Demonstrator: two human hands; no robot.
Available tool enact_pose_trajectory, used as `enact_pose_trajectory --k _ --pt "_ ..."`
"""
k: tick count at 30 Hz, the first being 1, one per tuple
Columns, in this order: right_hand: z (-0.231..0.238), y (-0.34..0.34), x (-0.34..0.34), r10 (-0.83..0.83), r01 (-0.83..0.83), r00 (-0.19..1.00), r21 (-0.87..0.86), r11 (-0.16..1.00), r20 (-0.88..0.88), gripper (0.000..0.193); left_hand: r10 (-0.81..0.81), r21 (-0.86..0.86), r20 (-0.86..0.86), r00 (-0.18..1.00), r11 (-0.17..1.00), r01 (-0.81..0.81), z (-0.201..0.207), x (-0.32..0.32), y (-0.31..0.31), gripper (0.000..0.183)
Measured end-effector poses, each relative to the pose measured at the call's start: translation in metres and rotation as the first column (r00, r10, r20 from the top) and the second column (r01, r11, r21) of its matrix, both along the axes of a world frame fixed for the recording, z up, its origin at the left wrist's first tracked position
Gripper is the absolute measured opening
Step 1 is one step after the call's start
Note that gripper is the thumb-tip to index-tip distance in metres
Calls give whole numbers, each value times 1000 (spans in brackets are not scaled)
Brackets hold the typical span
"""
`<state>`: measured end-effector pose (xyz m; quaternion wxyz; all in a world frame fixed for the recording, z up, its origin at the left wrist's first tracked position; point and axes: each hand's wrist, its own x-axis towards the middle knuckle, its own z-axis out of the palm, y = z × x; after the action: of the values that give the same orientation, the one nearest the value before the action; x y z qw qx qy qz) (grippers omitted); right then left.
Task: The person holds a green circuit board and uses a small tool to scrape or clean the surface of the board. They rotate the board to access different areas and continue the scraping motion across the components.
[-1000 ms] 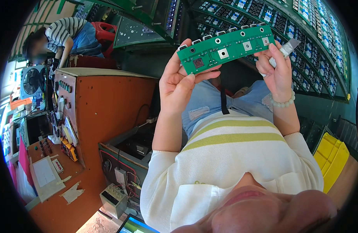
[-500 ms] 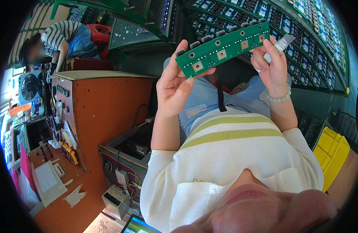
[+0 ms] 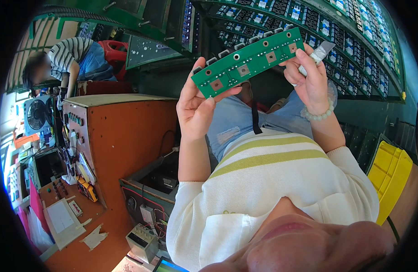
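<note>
A long green circuit board is held up in front of me, its row of dark components along the upper edge. Its flat side shows several square copper-coloured pads and solder points. My left hand is closed on the board's left end, thumb at the lower corner. At the right end, my right hand pinches the board's edge between thumb and fingers. Tucked in that same hand is a blade with a white-wrapped handle, its broad metal tip pointing up and to the right, away from the board.
Racks of circuit boards fill the upper right. Left stands an orange-brown cabinet with a yellow meter and papers on its panel. Beyond it another person bends forward by a red chair. A yellow bin is at right.
Both hands and the board have shifted a little left and down in view, with the board slightly turned. The grip on the board and blade is the same.
</note>
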<state>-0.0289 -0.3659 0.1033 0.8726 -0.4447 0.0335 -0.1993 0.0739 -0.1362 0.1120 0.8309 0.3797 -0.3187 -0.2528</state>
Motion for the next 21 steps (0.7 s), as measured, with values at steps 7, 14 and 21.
enact_pose_trajectory --k 7,14,21 --pt "5 2 -2 0 0 1000 -7 1000 17 23 -27 -25 -76 997 999 26 2 3 -1 65" --pt "9 9 -1 -13 13 999 15 1000 45 23 -4 -40 -118 993 999 -1 2 4 -2 65" --pt "6 11 0 24 -29 997 59 998 69 25 47 -27 -130 990 998 -51 -1 4 -2 65"
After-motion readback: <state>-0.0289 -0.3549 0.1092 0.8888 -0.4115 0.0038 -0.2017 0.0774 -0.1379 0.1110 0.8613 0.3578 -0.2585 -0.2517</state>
